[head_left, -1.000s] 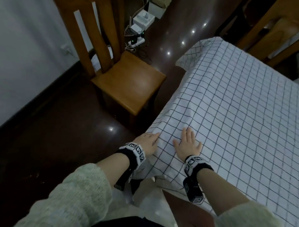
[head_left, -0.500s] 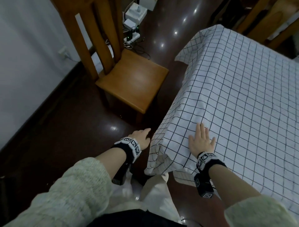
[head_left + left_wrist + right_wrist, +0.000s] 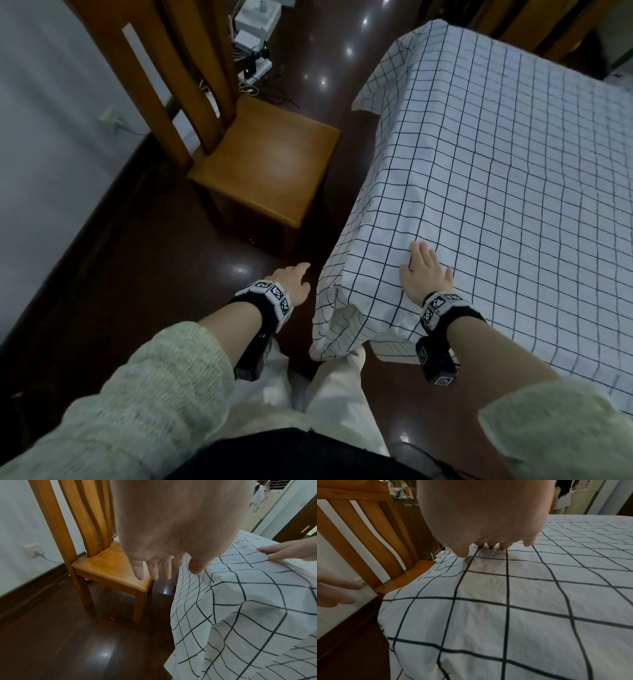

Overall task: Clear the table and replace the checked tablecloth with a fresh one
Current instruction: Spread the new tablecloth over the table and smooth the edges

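Hands: R hand (image 3: 424, 274) flat on checked tablecloth (image 3: 496, 164), L hand (image 3: 290, 279) loose, empty, near chair (image 3: 267, 171).

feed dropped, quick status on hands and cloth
Left hand open, off the cloth. Right hand flat on checked tablecloth. Wooden chair close beside the table.
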A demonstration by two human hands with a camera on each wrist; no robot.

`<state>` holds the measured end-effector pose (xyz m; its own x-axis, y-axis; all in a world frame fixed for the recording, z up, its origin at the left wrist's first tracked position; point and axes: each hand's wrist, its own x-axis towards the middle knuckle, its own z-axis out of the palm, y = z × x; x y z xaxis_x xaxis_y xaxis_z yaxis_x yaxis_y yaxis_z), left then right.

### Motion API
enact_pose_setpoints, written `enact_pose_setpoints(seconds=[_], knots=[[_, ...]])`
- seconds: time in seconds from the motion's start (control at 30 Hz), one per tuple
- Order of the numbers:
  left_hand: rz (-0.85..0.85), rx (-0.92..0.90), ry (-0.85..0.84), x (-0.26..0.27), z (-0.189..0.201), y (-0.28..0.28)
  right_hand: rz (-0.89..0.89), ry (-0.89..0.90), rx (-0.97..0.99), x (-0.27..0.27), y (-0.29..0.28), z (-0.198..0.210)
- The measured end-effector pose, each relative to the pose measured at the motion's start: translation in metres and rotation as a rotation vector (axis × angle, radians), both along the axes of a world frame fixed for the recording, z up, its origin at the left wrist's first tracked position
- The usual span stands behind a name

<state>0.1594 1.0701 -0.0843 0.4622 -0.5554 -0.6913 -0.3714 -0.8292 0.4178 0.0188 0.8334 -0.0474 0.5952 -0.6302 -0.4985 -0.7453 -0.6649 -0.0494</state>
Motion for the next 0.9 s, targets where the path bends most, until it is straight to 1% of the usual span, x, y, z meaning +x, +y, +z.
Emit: enact_pose_setpoints(seconds=[0.13, 0.33, 0.5, 0.57, 0.67, 0.77, 0.83, 0.9], knots=[[-0.03, 0.012, -0.017, -0.004, -0.002, -0.002, 0.005, -0.055, -0.016, -0.01, 0.007, 0.001], [-0.085, 0.029, -0.025, -0.015, 0.0, -0.018, 0.033, -0.129, -0.001, -0.041, 0.012, -0.003], [-0.092, -0.041, -0.066, -0.028, 0.013, -0.038, 0.003, -0.234, -0.028, -0.063, 0.001, -0.002], [-0.082, -0.087, -0.088, -0.033, 0.019, -0.048, 0.023, -0.236, 0.013, -0.07, -0.007, 0.0], [-0.065, -0.147, -0.136, -0.044, 0.028, -0.069, 0.056, -0.253, 0.171, -0.077, -0.025, 0.006], [-0.059, -0.201, -0.217, -0.068, 0.037, -0.097, -0.002, -0.345, 0.305, -0.091, -0.049, 0.02], [-0.064, -0.257, -0.289, -0.089, 0.04, -0.119, -0.014, -0.386, 0.31, -0.11, -0.066, 0.025], [-0.082, -0.295, -0.342, -0.113, 0.041, -0.144, -0.005, -0.36, 0.282, -0.139, -0.088, 0.023]])
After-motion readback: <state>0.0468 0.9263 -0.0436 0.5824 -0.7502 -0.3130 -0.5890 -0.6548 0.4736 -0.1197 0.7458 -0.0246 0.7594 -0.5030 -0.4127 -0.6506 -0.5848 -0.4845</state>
